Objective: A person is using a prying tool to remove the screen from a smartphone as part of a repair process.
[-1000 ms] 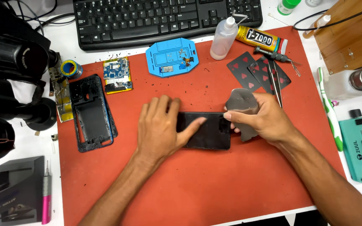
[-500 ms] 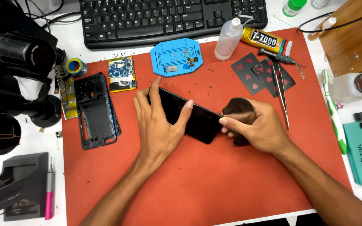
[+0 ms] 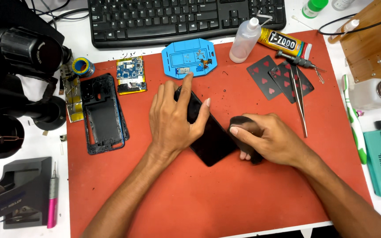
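black phone screen (image 3: 212,136), glossy, flat, lying diagonally on red mat (image 3: 208,194)

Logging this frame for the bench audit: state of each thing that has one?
Black glass phone screen: flat on red mat, lying diagonally, left hand pressing on it.
Dark wiping cloth: bunched under right hand, at the screen's edge.
Black phone frame: stripped, empty.
Clear squeeze bottle: upright, capped.
Yellow glue tube: lying flat.

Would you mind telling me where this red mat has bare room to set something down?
The red mat is bare along its near edge, below both forearms. The far strip is crowded: phone frame, circuit board, blue tray, playing cards.
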